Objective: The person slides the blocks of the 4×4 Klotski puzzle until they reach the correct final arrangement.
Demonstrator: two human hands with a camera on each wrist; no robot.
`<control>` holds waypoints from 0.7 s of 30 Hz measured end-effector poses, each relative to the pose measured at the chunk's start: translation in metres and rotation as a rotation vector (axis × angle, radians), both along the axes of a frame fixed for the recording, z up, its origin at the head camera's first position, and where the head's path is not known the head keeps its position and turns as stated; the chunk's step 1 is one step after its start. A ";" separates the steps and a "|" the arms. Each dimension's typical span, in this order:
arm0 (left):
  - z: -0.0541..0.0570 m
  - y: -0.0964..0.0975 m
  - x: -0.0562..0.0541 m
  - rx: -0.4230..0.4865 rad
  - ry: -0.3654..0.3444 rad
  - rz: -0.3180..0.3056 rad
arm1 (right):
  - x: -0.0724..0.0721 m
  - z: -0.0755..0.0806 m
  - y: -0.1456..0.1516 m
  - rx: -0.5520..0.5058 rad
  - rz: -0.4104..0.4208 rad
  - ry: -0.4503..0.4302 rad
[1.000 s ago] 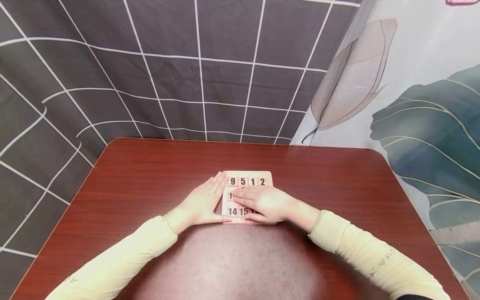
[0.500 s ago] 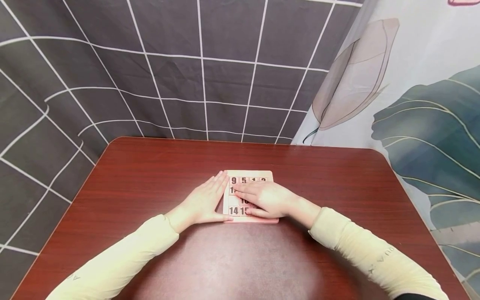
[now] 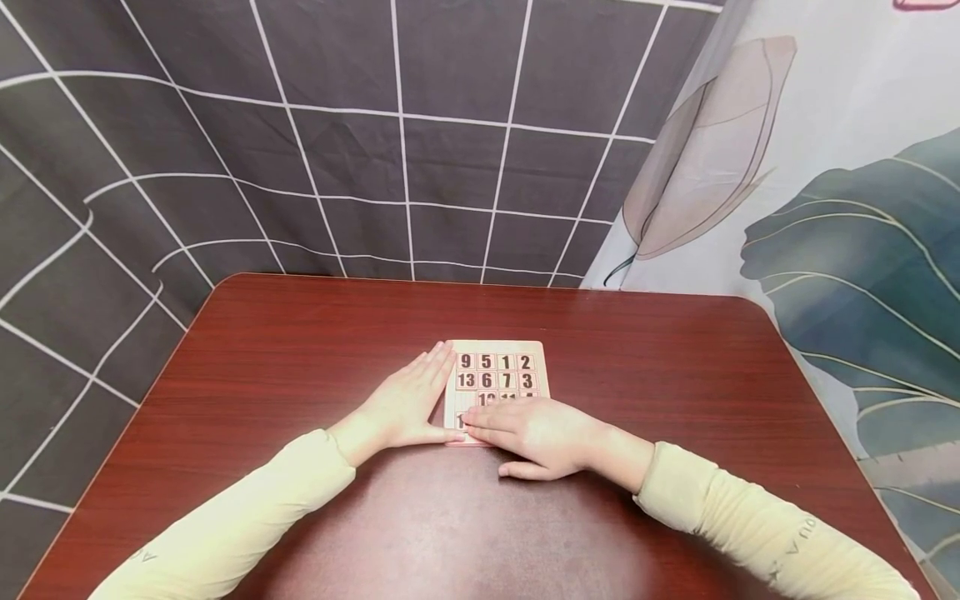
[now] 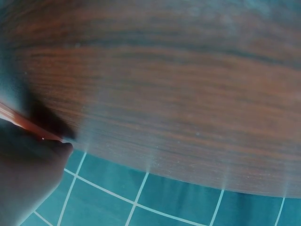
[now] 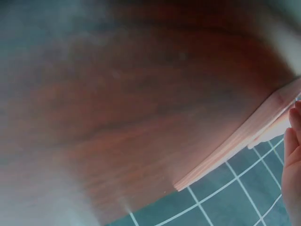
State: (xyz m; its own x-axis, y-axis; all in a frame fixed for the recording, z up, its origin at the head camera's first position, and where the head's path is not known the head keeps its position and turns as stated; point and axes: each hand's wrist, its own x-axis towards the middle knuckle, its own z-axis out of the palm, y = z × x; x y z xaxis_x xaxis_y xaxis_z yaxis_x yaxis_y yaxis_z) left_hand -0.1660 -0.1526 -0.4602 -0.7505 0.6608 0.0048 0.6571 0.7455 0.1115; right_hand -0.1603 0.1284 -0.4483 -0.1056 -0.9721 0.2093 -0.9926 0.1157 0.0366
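A pale number slide puzzle (image 3: 497, 347) lies flat on the table, its black-numbered tiles in rows. The left hand (image 3: 405, 403) rests along the puzzle's left side, fingers straight toward the top corner and thumb at the bottom corner. The right hand (image 3: 546, 433) reaches in from the right, fingertips on the bottom-left tile (image 3: 460, 422). It hides most of the bottom row and part of the third. A gap (image 3: 465, 401) shows at the third row's left end. In the right wrist view the puzzle's side edge (image 5: 230, 148) runs beside the right hand (image 5: 292, 169).
The puzzle lies on a reddish-brown wooden table (image 3: 315, 333). A dark curtain with a white grid (image 3: 360, 158) hangs behind and to the left. A pale curtain with leaf shapes (image 3: 825, 108) hangs on the right.
The 13 tile has slid up into the second row, leaving the gap below it. My right hand has then moved down to the bottom row. The left hand stays in place.
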 end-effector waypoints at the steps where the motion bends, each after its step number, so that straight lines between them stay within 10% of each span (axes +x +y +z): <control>1: 0.000 0.000 0.000 -0.002 -0.001 0.002 | 0.000 -0.001 0.000 0.004 0.004 0.005; 21: 0.005 0.001 0.001 -0.015 -0.022 -0.001 | -0.013 0.003 0.001 0.023 -0.092 -0.019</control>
